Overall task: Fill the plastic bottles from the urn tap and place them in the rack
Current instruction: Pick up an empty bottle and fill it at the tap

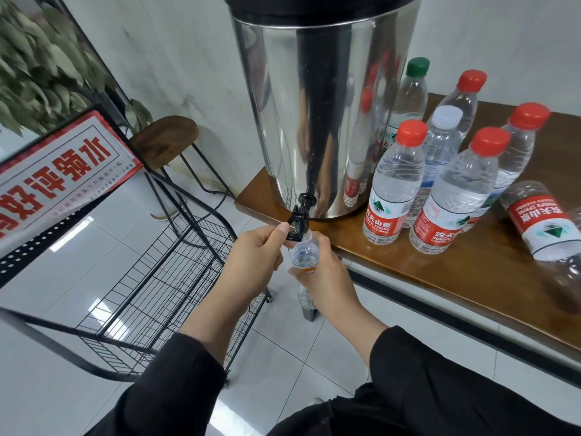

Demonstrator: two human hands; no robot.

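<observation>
Nearest me, my right hand (pixel 323 275) is wrapped around the open bottle (pixel 304 256), fingers closed on its upper body so the mouth sits straight under the spout and catches the stream without wandering. I hold it out in the air, clear of the table edge, because the tap (pixel 298 220) overhangs the front of the table (pixel 440 272) and there is nothing below to stand the bottle on. My left hand (pixel 256 256) is just beside it, thumb and fingers pinched shut on the black tap lever, which I judge keeps the water running. How full the bottle is I cannot tell; my fingers cover most of it.

To the left, the black wire rack (pixel 163 278) stands within easy reach, its shelves bare, so a filled bottle only has to swing across.

Farther back the steel urn (pixel 327 105) sits at the table's front corner, tap facing me. Beside it on the right stand the capped bottles (pixel 396 184) in a loose cluster, waiting, with one lying bottle (pixel 547 225) on its side near the edge. It could roll.
</observation>
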